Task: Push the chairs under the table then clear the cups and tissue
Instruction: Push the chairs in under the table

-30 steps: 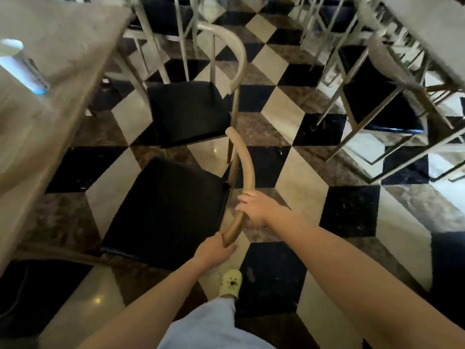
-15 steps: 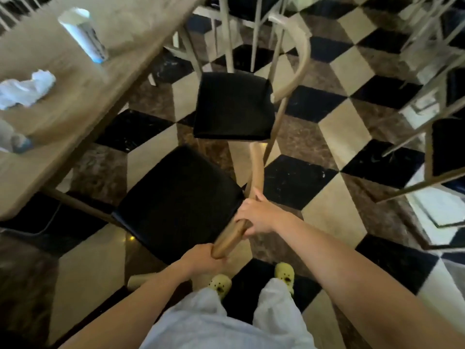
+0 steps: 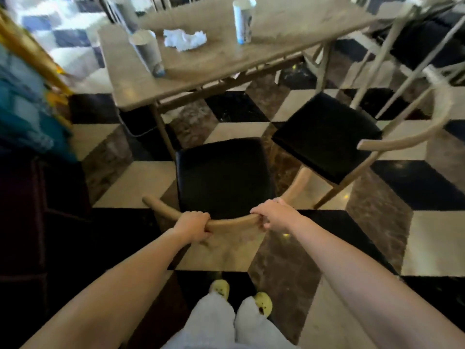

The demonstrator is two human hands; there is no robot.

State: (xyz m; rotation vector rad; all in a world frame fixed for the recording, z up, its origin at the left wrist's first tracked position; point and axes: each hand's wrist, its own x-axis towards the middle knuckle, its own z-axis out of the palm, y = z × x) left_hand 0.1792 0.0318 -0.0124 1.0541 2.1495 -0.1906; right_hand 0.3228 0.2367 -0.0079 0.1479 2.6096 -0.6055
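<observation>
Firmly, both hands gripped the curved backrest [image 3: 232, 224], left hand [image 3: 193, 226] and right hand [image 3: 275, 217] fingers wrapped around it. The near chair [image 3: 224, 177] stood short of the table [image 3: 226, 59]; a skewed push risked striking the table leg [image 3: 163, 132], toppling the cups [image 3: 148, 52] [image 3: 243, 20] beside the tissue [image 3: 185, 39].

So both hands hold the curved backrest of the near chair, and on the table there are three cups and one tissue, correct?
Not quite: the head view shows two cups on the table, not three. The rest holds: left hand and right hand grip the near chair's backrest, and one tissue lies between the cups.
</observation>
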